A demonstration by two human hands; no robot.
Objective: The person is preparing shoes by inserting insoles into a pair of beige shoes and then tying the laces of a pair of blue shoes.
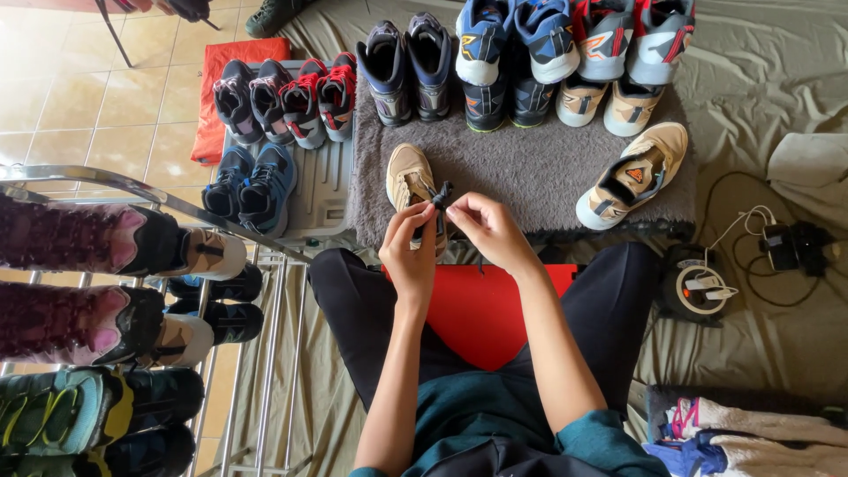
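Tan sneaker (409, 179) with black lace (441, 196), on grey fuzzy mat (530, 168); red cushion (481, 309), orange mat (212, 97), olive-grey sheet (760, 79).

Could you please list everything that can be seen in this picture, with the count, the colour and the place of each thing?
tan shoe: one, beige, on the grey mat in front of the hands
black lace: one, black, pinched between both hands above the tan shoe
second tan shoe: one, beige with orange, on its side at the mat's right
grey mat: one, grey, centre
row of shoes: about ten, blue, grey, red, along the mat's far edge
grey tray: one, left of the mat, carrying six dark shoes
metal rack: one, silver, far left, holding shoes
cable reel: one, white and black, right
left hand: one, on the lace
right hand: one, on the lace
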